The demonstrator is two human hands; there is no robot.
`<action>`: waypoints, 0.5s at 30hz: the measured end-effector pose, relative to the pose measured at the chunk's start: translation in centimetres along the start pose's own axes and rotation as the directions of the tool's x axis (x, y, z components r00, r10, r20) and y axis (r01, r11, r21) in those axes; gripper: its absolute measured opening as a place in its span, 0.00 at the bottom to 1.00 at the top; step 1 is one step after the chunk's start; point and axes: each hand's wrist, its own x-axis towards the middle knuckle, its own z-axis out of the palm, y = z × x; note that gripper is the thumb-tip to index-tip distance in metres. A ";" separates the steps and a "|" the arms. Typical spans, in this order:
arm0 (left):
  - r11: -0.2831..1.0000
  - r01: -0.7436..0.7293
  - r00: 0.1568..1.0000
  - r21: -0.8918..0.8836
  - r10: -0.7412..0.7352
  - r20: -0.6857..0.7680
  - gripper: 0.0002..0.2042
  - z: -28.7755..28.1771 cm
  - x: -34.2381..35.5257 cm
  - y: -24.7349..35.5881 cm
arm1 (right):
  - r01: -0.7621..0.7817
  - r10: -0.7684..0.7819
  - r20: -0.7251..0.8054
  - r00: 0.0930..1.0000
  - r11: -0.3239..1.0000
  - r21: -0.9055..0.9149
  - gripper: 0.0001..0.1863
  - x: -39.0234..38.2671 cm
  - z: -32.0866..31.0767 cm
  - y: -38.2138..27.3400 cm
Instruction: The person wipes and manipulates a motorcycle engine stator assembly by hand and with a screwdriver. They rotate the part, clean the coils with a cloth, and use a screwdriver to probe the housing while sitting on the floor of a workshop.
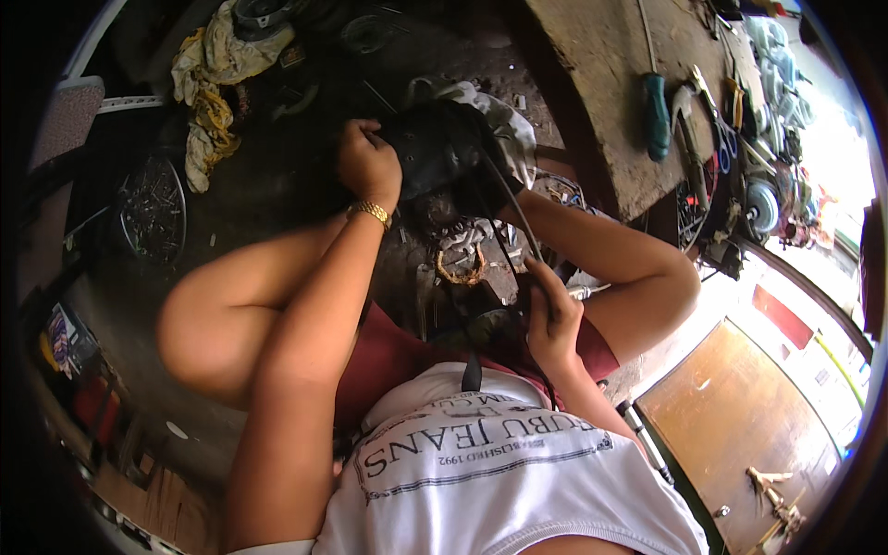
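Note:
Between my knees lies a black, bulky object [439, 153]; its exact kind is too dark to tell. My left hand [370, 166], with a gold bracelet [373, 215] at the wrist, is closed at its left side. What the fingers hold there is hidden in the dark. My right hand [553, 314] is closed on a thin black cord [518, 217] that runs up to the right side of the black object. A ring-shaped tan piece [461, 268] lies on the littered floor below the object.
A wooden bench [592, 92] at the upper right holds a green-handled screwdriver [657, 116], a hammer [686, 129] and blue-handled scissors [724, 148]. A stained cloth [213, 83] and a round tray of small metal parts [153, 208] lie left. A brown board [740, 425] is lower right.

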 end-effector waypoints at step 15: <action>0.996 0.085 0.990 0.022 -0.087 0.110 0.14 -0.6 0.1 0.2 | 0.197 -0.170 -0.113 0.979 0.932 0.304 0.23 6.2 -5.4 -7.0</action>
